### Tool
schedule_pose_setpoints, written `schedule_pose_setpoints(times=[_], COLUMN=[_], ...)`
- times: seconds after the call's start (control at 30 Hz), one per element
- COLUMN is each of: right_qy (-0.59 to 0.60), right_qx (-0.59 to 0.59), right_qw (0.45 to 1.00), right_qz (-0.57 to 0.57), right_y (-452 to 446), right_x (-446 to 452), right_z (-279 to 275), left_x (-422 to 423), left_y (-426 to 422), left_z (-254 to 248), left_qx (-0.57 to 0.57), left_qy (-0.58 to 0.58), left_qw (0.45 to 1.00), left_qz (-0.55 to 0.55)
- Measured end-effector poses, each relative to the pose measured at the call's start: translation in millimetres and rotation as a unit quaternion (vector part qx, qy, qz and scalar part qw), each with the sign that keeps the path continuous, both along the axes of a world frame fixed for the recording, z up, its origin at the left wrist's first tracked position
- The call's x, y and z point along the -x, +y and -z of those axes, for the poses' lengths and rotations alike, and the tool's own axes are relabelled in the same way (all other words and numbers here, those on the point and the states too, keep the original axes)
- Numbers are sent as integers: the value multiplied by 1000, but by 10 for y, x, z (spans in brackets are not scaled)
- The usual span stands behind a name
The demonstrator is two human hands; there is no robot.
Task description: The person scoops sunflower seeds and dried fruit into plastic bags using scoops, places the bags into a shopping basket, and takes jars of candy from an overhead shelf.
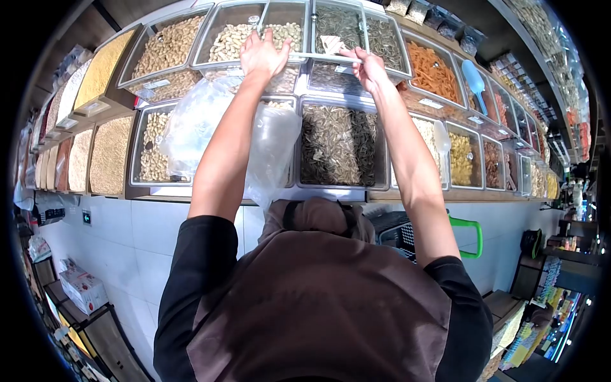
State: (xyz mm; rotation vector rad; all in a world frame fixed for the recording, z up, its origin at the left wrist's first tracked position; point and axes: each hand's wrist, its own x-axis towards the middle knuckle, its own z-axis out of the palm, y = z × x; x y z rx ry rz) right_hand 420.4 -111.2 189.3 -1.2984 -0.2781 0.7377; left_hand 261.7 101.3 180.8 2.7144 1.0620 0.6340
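My left hand [264, 54] lies with fingers spread on the clear lid over a bin of peanuts in shells [226, 43], just below the lid's round knob [253, 20]. My right hand [369, 69] is closed around the front edge of a clear bin lid [321, 58] at the bin of dark striped sunflower seeds [385, 41]. Left of its fingertips is a small whitish piece [331, 44], whose kind I cannot make out. A crumpled clear plastic bag [197, 124] spreads over the lower bins, and more of its film [273, 143] shows right of my left forearm.
Below my hands is a lower bin of sunflower seeds [328, 143]. Orange dried strips [433, 70] fill a bin to the right, near a blue scoop [473, 79]. Grain bins [105, 67] stand left. A dark basket [394, 229] with a green handle [478, 237] is beside my body.
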Motion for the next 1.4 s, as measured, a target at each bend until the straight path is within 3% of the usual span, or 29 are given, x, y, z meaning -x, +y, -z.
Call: schedule_pose_setpoints(times=[0.2,0.27,0.33,0.37,0.47,0.5,0.57,0.67,0.7,0.77,0.83,0.97,1.03,1.07,1.13,1.27,1.33,1.4], right_qy=[11,6,-8,22,81,94,131,74,68,67,64,66,80,85,71,61,33,23], right_qx=[-66,-126,-145,-155,-237,-269,-270,-271,-251,-215,-182,-125,-107,-98,-72,-26,3,14], right_qw=[997,991,987,986,964,954,941,951,958,966,974,983,984,985,989,992,995,996], right_qz=[27,42,63,61,91,95,154,128,124,125,122,118,118,116,106,103,98,86], right_y=[-413,-711,-1160,-1466,-2451,-2748,-3213,-3410,-3417,-3370,-3281,-3089,-2922,-2832,-2625,-2364,-2324,-2317], right_x=[525,681,887,941,1163,1246,1449,1688,1720,1751,1747,1765,1781,1768,1745,1697,1638,1575], right_z=[-208,-246,-350,-314,-7,78,146,81,71,102,95,131,174,205,270,374,312,299], left_x=[192,282,630,800,1411,1557,1814,1862,1834,1606,1473,1456,1443,1441,1392,1341,1308,1293], left_y=[123,131,-252,-358,-912,-1074,-1470,-1739,-1754,-1665,-1410,-1037,-1051,-1100,-1269,-1701,-1755,-1722], left_z=[-38,32,-174,-99,198,435,709,900,971,1136,1265,1034,808,872,999,977,1103,1225], left_qx=[81,227,315,311,484,574,375,208,213,91,73,96,215,216,277,300,330,334], left_qy=[-44,-222,-321,-343,-312,-324,-179,-36,-28,53,123,129,90,89,-29,3,-73,-50], left_qw=[995,939,875,865,803,739,894,943,942,962,972,973,955,956,929,925,913,913], left_qz=[47,133,180,191,155,136,167,257,259,251,188,164,182,178,244,233,226,229])
